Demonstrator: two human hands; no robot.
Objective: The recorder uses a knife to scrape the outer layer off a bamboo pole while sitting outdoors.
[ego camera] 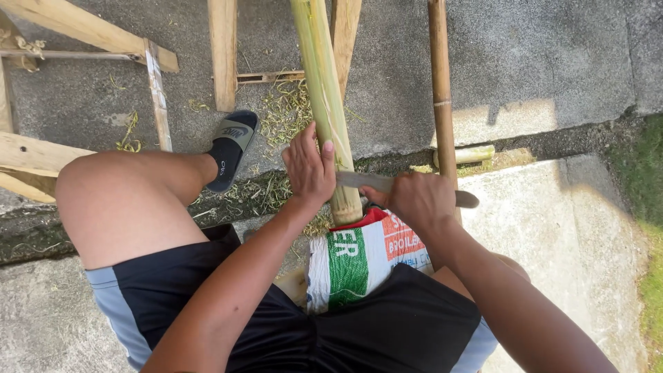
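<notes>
The grey concrete ground (539,62) fills most of the view, with pale wooden boards (83,27) lying on it at the left and top. A long green bamboo pole (324,90) runs from the top edge down to the person's lap, where its lower end rests on a white, green and red woven sack (356,259) spread over the black shorts (387,331). A thinner brown bamboo stick (440,90) stands just beside it on the right. The left hand (309,169) is wrapped around the green pole near its lower end and holds it tight. The right hand (416,200) is closed around the handle of a long grey knife (366,181), and the blade lies across the pole, touching it. A black slipper (231,148) sits on the foot at the left. Small green shavings (283,110) are scattered on the ground near the pole.
</notes>
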